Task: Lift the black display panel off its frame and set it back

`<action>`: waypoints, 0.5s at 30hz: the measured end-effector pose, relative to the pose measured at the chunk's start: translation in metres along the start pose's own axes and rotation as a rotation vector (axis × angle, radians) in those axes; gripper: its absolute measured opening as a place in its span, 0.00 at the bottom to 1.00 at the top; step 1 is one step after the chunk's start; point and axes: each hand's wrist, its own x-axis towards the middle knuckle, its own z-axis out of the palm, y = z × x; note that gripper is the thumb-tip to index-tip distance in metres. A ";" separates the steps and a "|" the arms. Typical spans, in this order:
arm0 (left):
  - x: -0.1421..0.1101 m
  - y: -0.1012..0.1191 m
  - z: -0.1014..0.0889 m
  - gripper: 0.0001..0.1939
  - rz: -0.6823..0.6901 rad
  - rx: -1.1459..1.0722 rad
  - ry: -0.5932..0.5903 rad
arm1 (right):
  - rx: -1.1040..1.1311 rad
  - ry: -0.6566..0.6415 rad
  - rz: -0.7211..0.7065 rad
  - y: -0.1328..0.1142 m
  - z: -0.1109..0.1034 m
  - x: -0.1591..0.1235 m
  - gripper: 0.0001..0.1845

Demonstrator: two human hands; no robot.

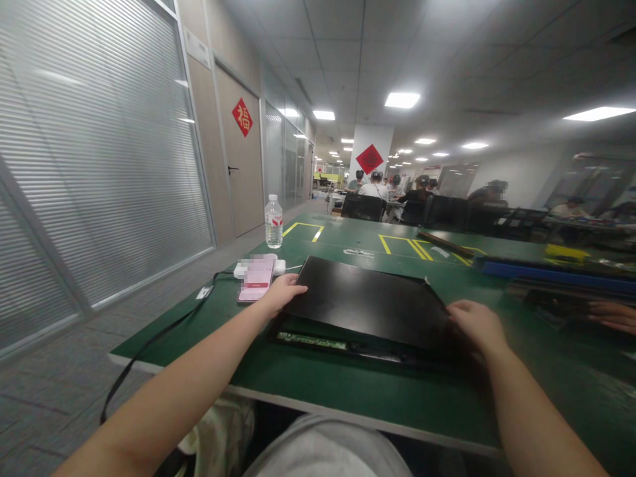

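A thin, glossy black screen panel (pixel 370 295) is held slightly tilted over a dark frame (pixel 350 351) on the green table. My left hand (pixel 285 293) pinches the panel's left edge, thumb on top. At the opposite edge, my right hand (pixel 479 324) is closed on the panel's side, its fingertips partly hidden. Along the near side of the frame, a narrow green circuit board (pixel 312 340) shows below the panel's front edge. Most of the frame lies hidden under the panel.
A phone (pixel 257 278) and a water bottle (pixel 273 222) stand left on the green table (pixel 199 344). A black strap (pixel 163 328) crosses its left edge. At right are long dark and blue parts (pixel 556 270) and another person's hand (pixel 616 315). Chairs and several people are farther back.
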 end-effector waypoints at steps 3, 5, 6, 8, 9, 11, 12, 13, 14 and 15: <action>0.001 -0.001 0.000 0.20 0.002 0.001 0.011 | -0.042 -0.004 -0.023 -0.001 -0.001 -0.001 0.15; 0.001 -0.002 0.000 0.20 0.010 0.008 0.007 | -0.075 0.010 -0.048 -0.002 -0.001 -0.002 0.15; 0.002 -0.002 0.000 0.20 0.015 0.012 0.007 | -0.088 0.016 -0.057 -0.002 -0.002 -0.003 0.15; 0.002 -0.002 0.000 0.19 0.026 0.020 0.001 | -0.103 0.021 -0.067 -0.003 -0.002 -0.003 0.16; 0.003 -0.002 0.000 0.19 0.032 0.023 -0.003 | -0.105 0.021 -0.067 -0.003 -0.002 -0.003 0.16; 0.003 -0.002 0.000 0.18 0.038 0.027 -0.012 | -0.101 0.013 -0.060 -0.003 -0.003 -0.004 0.16; 0.003 -0.002 0.000 0.18 0.037 0.025 -0.017 | -0.099 0.010 -0.053 -0.003 -0.003 -0.004 0.16; 0.003 -0.002 0.001 0.17 0.034 0.019 -0.021 | -0.096 0.007 -0.046 -0.003 -0.003 -0.003 0.16; 0.004 -0.002 0.001 0.17 0.030 0.012 -0.023 | -0.094 0.007 -0.041 -0.002 -0.003 -0.003 0.16; 0.004 -0.002 0.001 0.17 0.024 0.005 -0.025 | -0.093 0.007 -0.037 -0.002 -0.003 -0.003 0.16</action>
